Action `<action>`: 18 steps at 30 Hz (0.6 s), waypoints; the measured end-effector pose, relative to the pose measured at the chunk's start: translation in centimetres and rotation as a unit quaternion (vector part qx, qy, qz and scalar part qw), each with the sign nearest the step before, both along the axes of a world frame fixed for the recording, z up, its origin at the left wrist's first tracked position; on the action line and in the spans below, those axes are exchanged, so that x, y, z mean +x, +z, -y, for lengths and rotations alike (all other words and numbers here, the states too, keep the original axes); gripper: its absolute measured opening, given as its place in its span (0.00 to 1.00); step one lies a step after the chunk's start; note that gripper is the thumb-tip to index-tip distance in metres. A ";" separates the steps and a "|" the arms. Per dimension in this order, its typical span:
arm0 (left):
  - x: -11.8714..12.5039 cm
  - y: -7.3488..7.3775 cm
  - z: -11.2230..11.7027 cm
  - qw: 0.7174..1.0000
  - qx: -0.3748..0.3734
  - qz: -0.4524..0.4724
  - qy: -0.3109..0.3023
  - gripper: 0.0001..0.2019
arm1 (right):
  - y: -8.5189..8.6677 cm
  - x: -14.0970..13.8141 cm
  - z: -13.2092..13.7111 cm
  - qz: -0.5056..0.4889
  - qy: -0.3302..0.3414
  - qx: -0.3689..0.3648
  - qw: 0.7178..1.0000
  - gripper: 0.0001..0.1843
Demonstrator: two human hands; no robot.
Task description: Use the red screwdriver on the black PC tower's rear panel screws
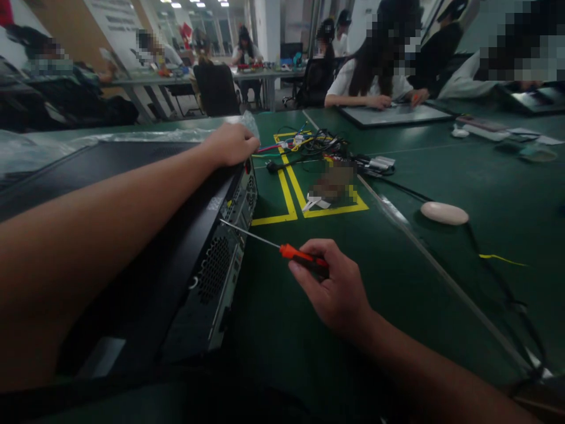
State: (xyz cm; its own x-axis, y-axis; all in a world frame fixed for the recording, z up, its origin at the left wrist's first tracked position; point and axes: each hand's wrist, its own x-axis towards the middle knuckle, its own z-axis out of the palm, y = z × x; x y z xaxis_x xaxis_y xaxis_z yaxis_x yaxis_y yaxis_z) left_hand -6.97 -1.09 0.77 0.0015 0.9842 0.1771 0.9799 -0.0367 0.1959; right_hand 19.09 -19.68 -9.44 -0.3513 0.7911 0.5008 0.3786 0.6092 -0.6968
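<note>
The case (132, 194) lies on the table (397, 282); the left hand (232, 144) clasps its far top corner, grip curled over the edge; the right hand (335, 288), beside the case, has its grip clenched on an orange screwdriver (302, 257), tip at the case's rear panel.

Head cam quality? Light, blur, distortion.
Head view: dim overall, ceiling lights blown out far back; wide-angle swells the near left arm; screwdriver in right hand fairly sharp; case top nearly black, detail lost.

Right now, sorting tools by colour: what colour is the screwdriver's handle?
Orange with black on the screwdriver handle; the head view shows it.
</note>
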 end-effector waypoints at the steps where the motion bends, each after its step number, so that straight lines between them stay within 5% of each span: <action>1: 0.0 0.1 0.1 1.000 -0.001 -0.009 -0.030 0.26 | 0.1 0.0 0.0 0.000 -0.001 0.003 1.000 0.07; 18: 0.3 0.5 0.5 0.998 -0.002 -0.050 -0.038 0.29 | 0.4 0.1 -0.4 -0.027 -0.010 0.042 0.999 0.06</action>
